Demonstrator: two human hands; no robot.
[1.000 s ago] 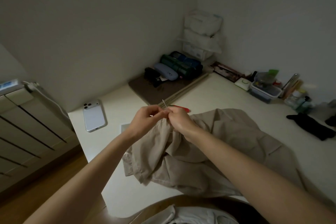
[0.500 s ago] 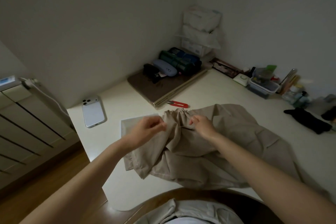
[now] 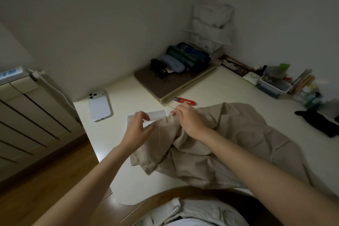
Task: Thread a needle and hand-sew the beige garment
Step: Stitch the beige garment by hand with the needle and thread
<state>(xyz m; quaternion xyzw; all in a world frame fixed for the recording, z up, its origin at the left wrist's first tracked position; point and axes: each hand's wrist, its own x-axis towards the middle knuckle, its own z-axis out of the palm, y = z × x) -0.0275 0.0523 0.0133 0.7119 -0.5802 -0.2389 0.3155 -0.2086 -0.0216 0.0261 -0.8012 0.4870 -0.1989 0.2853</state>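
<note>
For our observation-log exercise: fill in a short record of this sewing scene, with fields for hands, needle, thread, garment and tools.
beige garment: crumpled on the table
left hand: open, fingers relaxed, over a white card
right hand: pinches the needle by the beige garment's bunched edge
thread: trails down across the beige garment
red snips: on the table beyond the right hand
phone: face down, far left

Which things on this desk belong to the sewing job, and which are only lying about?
For the job: beige garment, needle pinched in the right hand, thread, red thread snips.
Lying about: white phone, glasses case, black cloth, clear storage box.
</note>
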